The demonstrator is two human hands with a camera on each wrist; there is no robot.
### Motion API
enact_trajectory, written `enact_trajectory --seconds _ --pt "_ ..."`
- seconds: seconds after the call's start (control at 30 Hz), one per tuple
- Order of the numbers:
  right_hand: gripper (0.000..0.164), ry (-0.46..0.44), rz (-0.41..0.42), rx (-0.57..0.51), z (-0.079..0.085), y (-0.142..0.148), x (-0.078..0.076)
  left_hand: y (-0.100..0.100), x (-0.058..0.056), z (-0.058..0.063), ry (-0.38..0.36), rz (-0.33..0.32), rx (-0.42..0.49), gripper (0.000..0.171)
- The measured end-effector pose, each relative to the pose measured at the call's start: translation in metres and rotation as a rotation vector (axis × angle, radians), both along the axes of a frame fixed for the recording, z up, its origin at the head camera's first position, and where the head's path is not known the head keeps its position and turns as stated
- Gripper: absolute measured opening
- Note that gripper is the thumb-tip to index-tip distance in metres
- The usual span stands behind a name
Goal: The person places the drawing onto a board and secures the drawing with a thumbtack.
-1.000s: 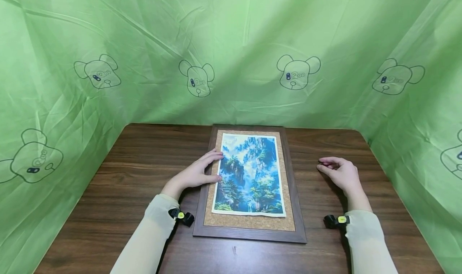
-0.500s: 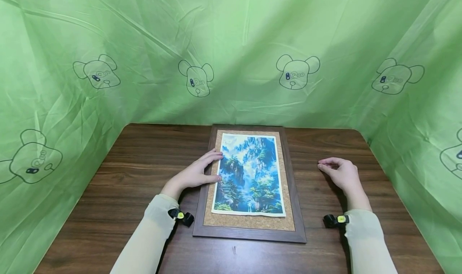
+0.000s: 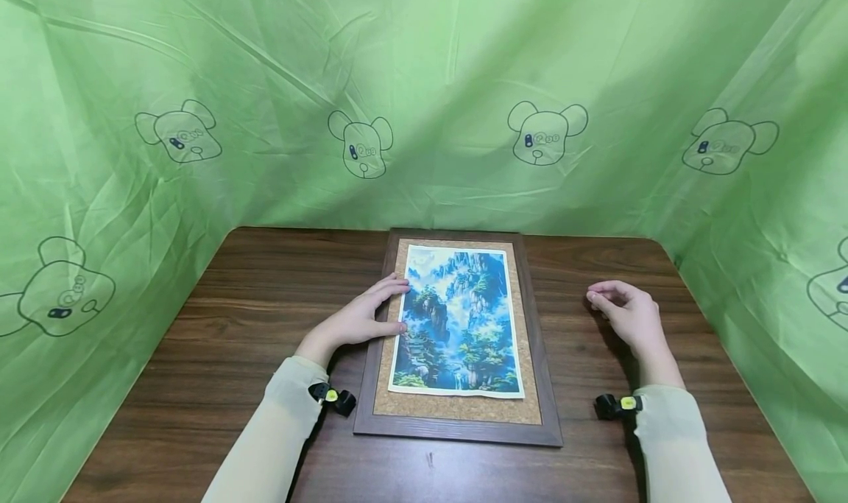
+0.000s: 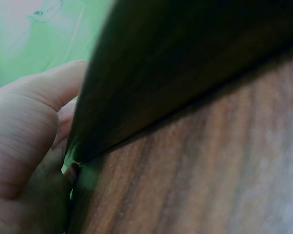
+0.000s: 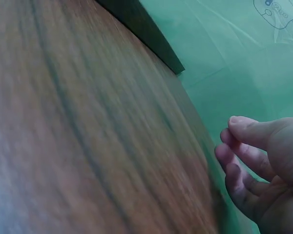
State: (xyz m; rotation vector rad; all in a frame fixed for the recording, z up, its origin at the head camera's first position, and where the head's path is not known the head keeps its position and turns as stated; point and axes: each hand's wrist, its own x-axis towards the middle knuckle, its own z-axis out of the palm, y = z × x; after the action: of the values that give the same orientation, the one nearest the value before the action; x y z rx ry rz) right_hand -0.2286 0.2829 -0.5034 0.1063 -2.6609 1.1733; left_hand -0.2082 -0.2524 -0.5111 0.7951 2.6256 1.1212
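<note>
In the head view my left hand [image 3: 358, 317] lies across the left side of a cork board [image 3: 457, 409], fingers and thumb spread. Its fingertips rest on the left edge of a print [image 3: 464, 326] of blue misty mountains with green trees. The print lies upright on the cork, its lower edge slightly wavy. To the right of the board, low over the table, my right hand [image 3: 626, 315] has thumb and forefinger tips together, the other fingers loosely bent. In the right wrist view the thumb [image 5: 254, 132] meets the forefinger; I cannot tell whether something tiny is between them.
A dark brown wooden frame [image 3: 458, 431] borders the cork board. It lies on a dark wood-grain table [image 3: 278, 289], reaching close to the far edge. Green cloth [image 3: 437, 61] with printed bear heads encloses the back and sides. Small black cameras are strapped at both wrists.
My right hand has lifted slightly and shifted a little right. A small dark spot at its fingertips a second ago does not show now. The left hand, print and board have stayed put.
</note>
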Motion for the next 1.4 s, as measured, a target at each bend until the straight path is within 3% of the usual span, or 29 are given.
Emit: enact_trajectory --seconds 0.2,0.47,0.8,1.03,1.4 --pt "0.025 -0.032 0.034 -0.16 0.003 -0.004 0.0 0.001 0.001 0.004 0.017 -0.009 0.011 0.081" --pt "0.035 -0.124 0.028 -0.135 0.007 -0.008 0.003 0.0 0.0 0.002 0.018 -0.005 0.012 0.082" --pt "0.035 -0.14 0.036 -0.138 0.007 -0.01 0.003 0.0 0.0 0.0 0.021 0.001 0.008 0.083" --pt "0.037 -0.163 0.077 -0.192 0.006 -0.011 0.001 0.0 0.001 0.002 0.012 -0.001 0.016 0.083" --pt "0.038 -0.155 0.06 -0.303 0.01 -0.017 0.003 0.001 0.001 0.003 0.013 -0.008 0.014 0.083"
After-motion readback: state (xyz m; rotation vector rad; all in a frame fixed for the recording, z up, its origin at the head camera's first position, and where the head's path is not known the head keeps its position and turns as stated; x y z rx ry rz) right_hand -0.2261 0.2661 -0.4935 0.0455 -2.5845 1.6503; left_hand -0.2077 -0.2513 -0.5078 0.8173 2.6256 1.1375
